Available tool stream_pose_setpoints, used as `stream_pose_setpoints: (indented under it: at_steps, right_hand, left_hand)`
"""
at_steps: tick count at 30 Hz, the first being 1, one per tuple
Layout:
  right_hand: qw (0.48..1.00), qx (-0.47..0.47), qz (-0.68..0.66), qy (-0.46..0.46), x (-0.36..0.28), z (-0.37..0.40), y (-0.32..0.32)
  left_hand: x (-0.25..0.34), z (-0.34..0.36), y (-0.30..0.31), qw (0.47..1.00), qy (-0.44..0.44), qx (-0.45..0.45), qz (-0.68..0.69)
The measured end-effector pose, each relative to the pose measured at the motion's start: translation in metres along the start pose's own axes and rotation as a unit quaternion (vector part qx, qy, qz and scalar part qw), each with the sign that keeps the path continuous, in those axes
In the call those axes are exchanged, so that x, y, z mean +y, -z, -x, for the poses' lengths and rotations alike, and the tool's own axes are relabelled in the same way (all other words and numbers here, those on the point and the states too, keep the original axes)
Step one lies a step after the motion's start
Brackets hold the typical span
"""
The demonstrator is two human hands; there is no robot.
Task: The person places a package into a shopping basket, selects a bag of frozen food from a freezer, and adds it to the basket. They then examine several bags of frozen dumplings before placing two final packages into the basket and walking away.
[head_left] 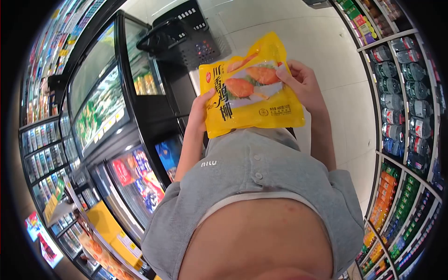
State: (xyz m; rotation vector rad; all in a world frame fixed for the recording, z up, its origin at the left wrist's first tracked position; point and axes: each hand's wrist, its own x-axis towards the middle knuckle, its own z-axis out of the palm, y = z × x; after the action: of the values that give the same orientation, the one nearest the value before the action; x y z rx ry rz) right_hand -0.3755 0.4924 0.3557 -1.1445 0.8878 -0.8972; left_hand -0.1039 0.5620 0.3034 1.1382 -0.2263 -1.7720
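A yellow plastic bag of chicken strips [252,109] is held up in front of my body, its printed face toward me. It shows pictures of browned chicken pieces and dark Chinese lettering. Closed on the bag's left edge is my left hand [199,111], the thumb on the front and the fingers mostly hidden behind. My right hand [303,86] grips the upper right edge, with its thumb pressed on the front. The bag's top corner tilts up and its surface is slightly creased.
A black perforated shopping basket [198,52] is on the floor beyond the bag. To the left stands a glass-sided refrigerated case [140,56] with packaged goods. Shelves of bottled water [391,100] and orange drinks [385,191] line the right side. Pale floor tiles [343,102] lie between.
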Motion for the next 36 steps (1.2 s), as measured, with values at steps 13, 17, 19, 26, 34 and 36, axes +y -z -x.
stream_pose_setpoints:
  at_steps: [13,17,19,26,34,36]
  right_hand:
    - [0.996,0.076,0.043,-0.015,-0.049,-0.169,0.0]
    - [0.993,0.1,0.054,-0.022,-0.065,-0.207,0.009]
    - [0.993,0.108,0.045,-0.017,-0.064,-0.231,0.021]
    - [0.994,0.1,0.039,0.014,-0.052,-0.346,0.073]
    - [0.956,0.001,0.281,-0.087,-0.032,-0.477,0.096]
    - [0.955,-0.089,0.037,-0.281,-0.033,-0.505,0.085]
  left_hand:
    - [0.156,-0.162,-0.019,0.996,0.029,-0.081,-0.012]
    - [0.178,-0.187,-0.032,0.996,-0.01,-0.082,-0.012]
    - [0.191,-0.202,-0.041,0.995,-0.045,-0.078,-0.028]
    - [0.246,-0.263,-0.087,0.98,-0.156,0.033,-0.115]
    - [0.3,-0.332,-0.163,0.839,-0.346,0.194,-0.373]
    - [0.299,-0.347,-0.183,0.744,-0.379,0.22,-0.505]
